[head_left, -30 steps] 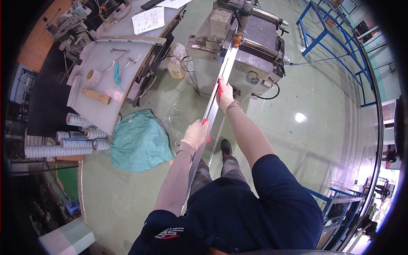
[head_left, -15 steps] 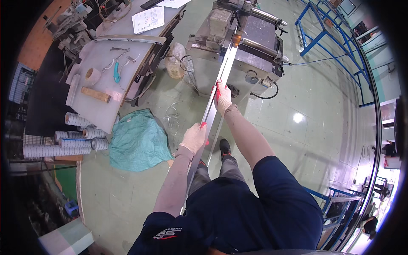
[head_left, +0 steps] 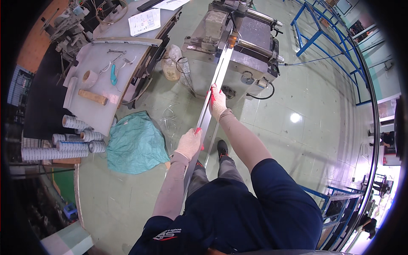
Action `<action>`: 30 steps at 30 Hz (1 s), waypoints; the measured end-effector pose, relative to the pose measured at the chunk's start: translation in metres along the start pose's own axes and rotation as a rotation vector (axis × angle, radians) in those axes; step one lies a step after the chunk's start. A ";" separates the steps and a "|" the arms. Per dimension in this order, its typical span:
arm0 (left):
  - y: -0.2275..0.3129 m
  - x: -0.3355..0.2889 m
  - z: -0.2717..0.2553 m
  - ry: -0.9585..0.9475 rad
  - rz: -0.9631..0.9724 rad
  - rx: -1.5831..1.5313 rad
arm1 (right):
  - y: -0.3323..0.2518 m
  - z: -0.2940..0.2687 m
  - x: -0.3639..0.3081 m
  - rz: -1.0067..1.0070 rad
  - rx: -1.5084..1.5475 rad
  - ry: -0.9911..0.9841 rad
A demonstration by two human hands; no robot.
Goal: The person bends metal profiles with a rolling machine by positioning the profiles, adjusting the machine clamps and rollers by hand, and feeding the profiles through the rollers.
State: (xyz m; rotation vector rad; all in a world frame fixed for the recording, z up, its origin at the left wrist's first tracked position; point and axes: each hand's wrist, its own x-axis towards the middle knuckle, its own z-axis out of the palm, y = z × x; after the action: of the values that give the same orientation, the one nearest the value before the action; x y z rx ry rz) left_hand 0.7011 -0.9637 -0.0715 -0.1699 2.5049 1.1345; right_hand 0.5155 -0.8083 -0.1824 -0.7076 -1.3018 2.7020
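A long silvery metal profile (head_left: 220, 70) runs from beside my body up to the grey machine (head_left: 199, 63) ahead of me. Its far end sits at the machine's head, next to an orange-lit spot; the exact contact there is too small to tell. My right hand (head_left: 217, 103), in a cream glove with red on the fingers, is closed around the profile farther out. Closer to my body, my left hand (head_left: 188, 143), gloved alike, grips the same piece. The profile's near end is hidden behind my left forearm.
On the left, a worktable (head_left: 102, 114) bears a wrench (head_left: 117, 51), teal-handled pliers (head_left: 113, 74), a tape roll (head_left: 89, 78), a wooden block (head_left: 92, 97) and papers (head_left: 144, 22). A green sack (head_left: 137, 142) and several wrapped rolls (head_left: 55, 154) lie below. Blue frames (head_left: 309, 42) stand right.
Both hands have come slightly back toward me along the line of the profile, still closed on it. The whole view has shifted a little.
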 end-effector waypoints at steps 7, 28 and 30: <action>-0.003 -0.012 -0.003 -0.006 -0.018 0.001 | 0.007 -0.002 -0.012 0.014 -0.047 0.012; -0.016 -0.037 -0.007 -0.021 -0.030 0.006 | 0.013 -0.002 -0.042 0.046 -0.074 0.037; -0.017 -0.037 -0.006 -0.003 0.002 0.025 | 0.014 -0.004 -0.041 0.039 -0.068 0.030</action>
State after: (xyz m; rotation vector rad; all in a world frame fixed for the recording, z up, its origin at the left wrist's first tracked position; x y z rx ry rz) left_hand 0.7381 -0.9808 -0.0649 -0.1586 2.5160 1.1031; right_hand 0.5559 -0.8248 -0.1792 -0.7847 -1.3932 2.6778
